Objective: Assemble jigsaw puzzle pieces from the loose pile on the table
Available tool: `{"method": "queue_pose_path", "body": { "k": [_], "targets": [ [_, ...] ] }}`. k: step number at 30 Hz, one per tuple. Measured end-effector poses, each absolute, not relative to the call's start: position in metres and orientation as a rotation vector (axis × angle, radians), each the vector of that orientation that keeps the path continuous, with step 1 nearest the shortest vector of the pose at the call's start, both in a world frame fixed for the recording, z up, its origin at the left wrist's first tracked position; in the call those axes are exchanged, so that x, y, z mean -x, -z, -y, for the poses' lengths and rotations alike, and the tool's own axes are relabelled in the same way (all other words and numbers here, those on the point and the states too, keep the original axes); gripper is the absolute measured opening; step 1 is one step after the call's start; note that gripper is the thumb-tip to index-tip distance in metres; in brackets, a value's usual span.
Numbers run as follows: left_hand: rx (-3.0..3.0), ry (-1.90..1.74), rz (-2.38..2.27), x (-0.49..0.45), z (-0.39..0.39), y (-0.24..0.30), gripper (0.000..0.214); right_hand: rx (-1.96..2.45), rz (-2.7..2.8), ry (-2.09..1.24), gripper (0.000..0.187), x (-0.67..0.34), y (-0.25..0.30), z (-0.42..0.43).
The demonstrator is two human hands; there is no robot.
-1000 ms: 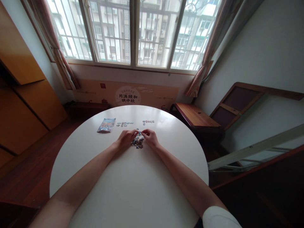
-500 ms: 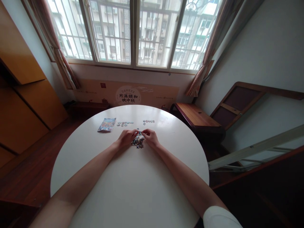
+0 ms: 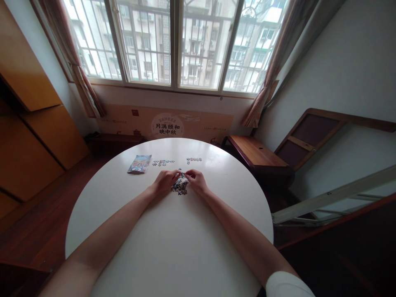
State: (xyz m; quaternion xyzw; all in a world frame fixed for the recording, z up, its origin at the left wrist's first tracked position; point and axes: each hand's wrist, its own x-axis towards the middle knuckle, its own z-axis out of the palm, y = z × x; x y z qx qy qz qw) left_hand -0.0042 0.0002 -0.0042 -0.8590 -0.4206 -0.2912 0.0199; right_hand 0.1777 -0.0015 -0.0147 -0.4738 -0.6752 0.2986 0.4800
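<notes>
Head view: I log a loose heap of puzzle pieces (image 3: 179, 187) on the white table (image 3: 173, 247), between the left hand (image 3: 165, 180) and the right hand (image 3: 197, 180). Both hands have bent fingers, tips together with the thumbs at the heap's far end; from here I cannot tell whether either grips a piece. Beyond them I note two laid-out sets: a cluster (image 3: 163, 161) in two uneven rows, and, farther right, a short row (image 3: 194, 159) with one piece below its left end. A printed packet (image 3: 139, 163) lies just left of the cluster.
</notes>
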Motion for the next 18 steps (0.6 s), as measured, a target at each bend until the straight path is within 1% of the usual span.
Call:
{"method": "queue_pose_path", "body": {
  "k": [18],
  "targets": [
    [2.685, 0.896, 1.326, 0.0051, -0.0011, 0.0058, 0.033, 1.144, 1.654, -0.722, 0.018, -0.1768, 0.0184, 0.0004]
  ]
}}
